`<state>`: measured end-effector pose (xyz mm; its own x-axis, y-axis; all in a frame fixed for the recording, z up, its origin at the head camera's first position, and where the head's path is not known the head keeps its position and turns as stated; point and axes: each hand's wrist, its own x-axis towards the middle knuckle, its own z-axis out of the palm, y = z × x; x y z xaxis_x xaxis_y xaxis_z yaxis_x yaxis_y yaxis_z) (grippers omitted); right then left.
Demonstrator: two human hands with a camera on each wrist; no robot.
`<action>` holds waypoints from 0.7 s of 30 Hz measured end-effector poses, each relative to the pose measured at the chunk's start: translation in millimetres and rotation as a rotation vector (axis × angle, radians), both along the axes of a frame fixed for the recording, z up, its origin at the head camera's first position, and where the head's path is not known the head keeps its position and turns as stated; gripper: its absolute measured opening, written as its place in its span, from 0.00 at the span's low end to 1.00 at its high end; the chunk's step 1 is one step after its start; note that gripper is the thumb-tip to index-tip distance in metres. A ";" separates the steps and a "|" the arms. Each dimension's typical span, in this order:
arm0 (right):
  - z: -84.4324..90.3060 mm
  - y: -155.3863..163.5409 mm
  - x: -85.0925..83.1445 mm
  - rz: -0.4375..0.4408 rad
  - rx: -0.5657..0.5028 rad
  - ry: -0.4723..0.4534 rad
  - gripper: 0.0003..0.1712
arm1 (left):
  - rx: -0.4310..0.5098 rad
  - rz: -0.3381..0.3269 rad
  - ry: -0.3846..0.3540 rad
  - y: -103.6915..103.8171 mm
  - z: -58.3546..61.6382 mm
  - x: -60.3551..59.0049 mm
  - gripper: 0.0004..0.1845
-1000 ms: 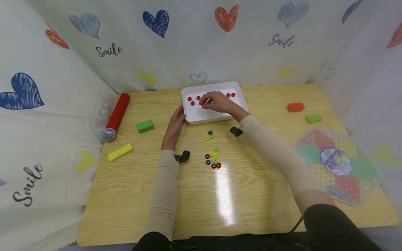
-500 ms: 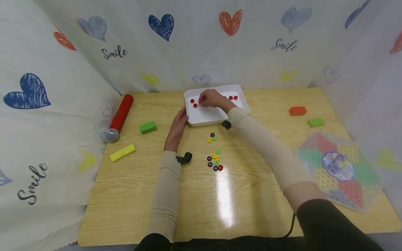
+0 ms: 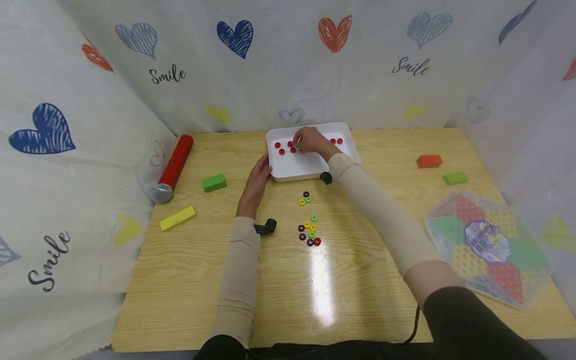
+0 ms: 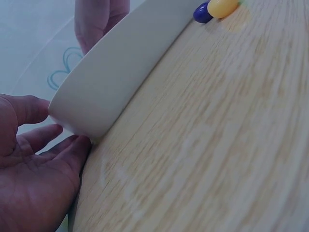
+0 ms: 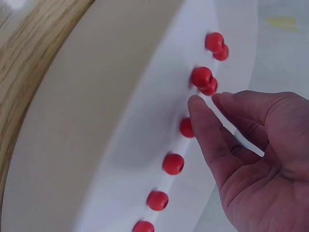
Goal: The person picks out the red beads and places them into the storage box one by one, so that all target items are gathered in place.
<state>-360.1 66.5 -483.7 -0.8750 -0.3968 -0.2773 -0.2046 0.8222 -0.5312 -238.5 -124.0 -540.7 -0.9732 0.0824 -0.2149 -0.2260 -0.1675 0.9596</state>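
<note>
We see a white tray at the far middle of a wooden worktop, with a row of red beads along its inner far side. Our right hand hovers inside the tray, its grip released, fingers loosely extended just above the red beads, the nearest bead at the fingertip. Our left hand rests open against the tray's near left corner. A cluster of coloured rings lies on the worktop nearer to us.
</note>
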 end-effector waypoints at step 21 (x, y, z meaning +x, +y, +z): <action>60.3 48.8 80.9 0.187 -0.177 -0.023 0.13 | -0.015 0.001 0.022 1.3 -1.4 0.1 0.27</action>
<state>-279.3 115.4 -423.4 -0.7763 -0.5952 -0.2078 -0.3304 0.6649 -0.6699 -238.5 -122.7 -542.1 -0.9777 0.0787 -0.1950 -0.2051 -0.1531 0.9667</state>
